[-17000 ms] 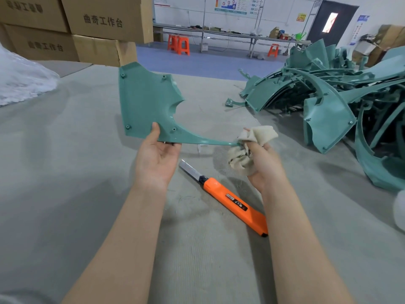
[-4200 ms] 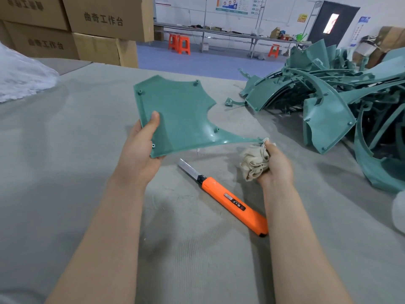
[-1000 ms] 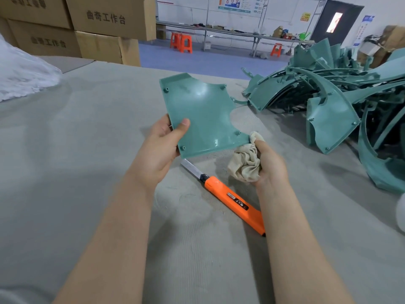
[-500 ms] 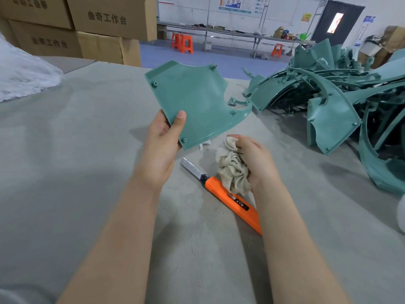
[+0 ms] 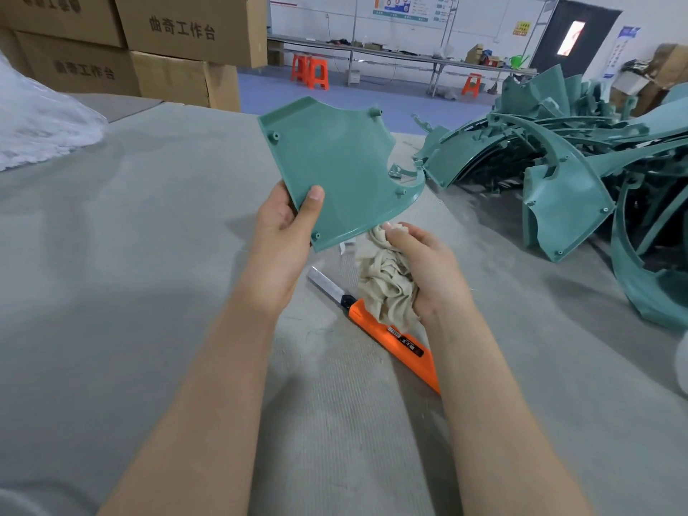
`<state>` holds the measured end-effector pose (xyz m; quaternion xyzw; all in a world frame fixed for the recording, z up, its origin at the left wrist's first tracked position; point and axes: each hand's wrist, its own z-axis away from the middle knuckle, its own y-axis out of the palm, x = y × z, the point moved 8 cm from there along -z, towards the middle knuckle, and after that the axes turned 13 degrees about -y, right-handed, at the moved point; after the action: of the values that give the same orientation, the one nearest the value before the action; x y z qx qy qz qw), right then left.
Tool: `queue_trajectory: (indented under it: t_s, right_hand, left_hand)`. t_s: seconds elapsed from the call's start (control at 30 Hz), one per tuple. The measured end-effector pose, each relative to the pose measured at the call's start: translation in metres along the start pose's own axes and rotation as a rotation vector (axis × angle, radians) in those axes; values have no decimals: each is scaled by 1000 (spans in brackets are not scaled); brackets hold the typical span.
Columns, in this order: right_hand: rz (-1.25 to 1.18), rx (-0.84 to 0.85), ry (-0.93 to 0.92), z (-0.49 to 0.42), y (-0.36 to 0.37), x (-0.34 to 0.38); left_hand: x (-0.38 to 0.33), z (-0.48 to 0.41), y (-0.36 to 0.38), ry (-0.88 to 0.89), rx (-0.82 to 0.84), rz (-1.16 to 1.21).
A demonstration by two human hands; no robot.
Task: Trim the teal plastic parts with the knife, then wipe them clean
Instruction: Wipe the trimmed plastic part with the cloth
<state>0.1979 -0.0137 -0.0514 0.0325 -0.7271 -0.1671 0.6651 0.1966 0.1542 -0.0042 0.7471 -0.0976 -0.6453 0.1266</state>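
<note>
Wiping step: left hand [image 5: 283, 232] pinches flat teal plastic panel [image 5: 338, 169] w/ thumb, right hand [image 5: 424, 270] clutches crumpled beige rag [image 5: 383, 277] just below its curved edge; next, rag onto surface.

Rightward, the parts pile [image 5: 566, 202] blocks passage; left tabletop [image 5: 130, 273] lies open.

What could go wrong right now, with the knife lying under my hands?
The knife lies with its blade bare beside the rag; a careless reach might cut you. The rag, held by the right hand, hides part of the handle. The left hand grips the teal part by one corner, so it might slip.
</note>
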Motion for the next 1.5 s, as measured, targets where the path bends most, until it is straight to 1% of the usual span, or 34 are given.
queue_trajectory:
  t_s: [0.17,0.27,0.57,0.67,0.9,0.97,1.07,1.1,1.13,1.2,1.27,1.4,1.5]
  right_hand:
    - [-88,123,25,6,21,-6]
    - [-109,122,26,7,23,-6]
    - [-135,3,20,5,16,-7]
    - [-150,-19,34,3,15,-11]
    - [-167,-139,67,-8,-13,-17]
    - [-216,-207,103,-9,-22,-20]
    - [-373,-303,140,-10,-33,-20]
    - [-418,-297,155,-9,-32,-20]
    - [-460,-252,178,-8,-26,-19]
    - [-514,-70,234,-2,-2,-16]
    - [-480,31,224,2,15,-13]
    - [-291,31,88,3,24,-13]
    - [-200,-23,2,1,22,-16]
  left_hand:
    - [-1,2,5,36,-5,-70]
    - [-1,1,5,39,-11,-78]
    - [1,0,10,32,59,-136]
    - [0,0,7,18,61,-118]
    - [1,3,8,-26,110,-144]
    - [0,2,6,-35,92,-114]
    - [-1,1,-1,-32,30,-41]
    - [-1,1,-2,-27,14,-38]
    - [0,1,-1,-25,4,-44]
    - [2,1,0,-25,-10,-60]
    - [2,1,0,-17,-27,-71]
    - [3,0,3,4,-39,-72]
    - [5,0,6,-9,-8,-68]
